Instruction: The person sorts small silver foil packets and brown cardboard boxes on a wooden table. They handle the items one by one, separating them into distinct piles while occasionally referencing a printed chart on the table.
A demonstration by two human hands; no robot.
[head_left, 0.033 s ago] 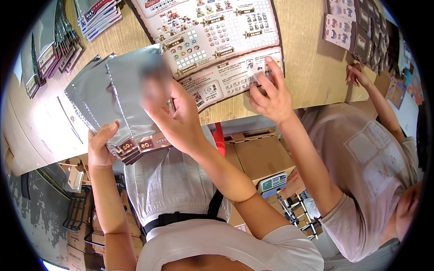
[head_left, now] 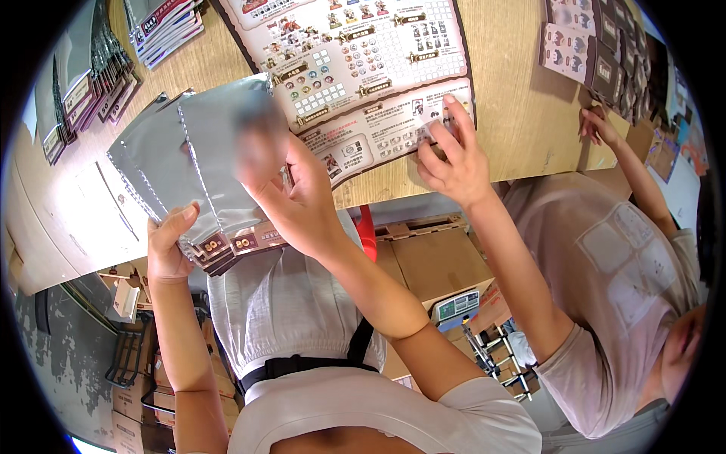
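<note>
A fanned stack of silver foil pouches with brown printed bottom strips is held up over the table's near edge. My left hand grips its lower left corner, thumb on top of the foil. At the stack's right side, my right hand is closed on the topmost pouch, and its fingertips are lost in a blurred patch. Just beyond my right hand lies a large printed sheet with dark borders and rows of small pictures. A co-worker's hand rests with fingers bent on that sheet's near right corner.
More foil pouches lie fanned at the far left, beside a pile of printed packs. Brown and pink printed cards are stacked at the far right, near the co-worker's other hand. Below the table stands a cardboard box.
</note>
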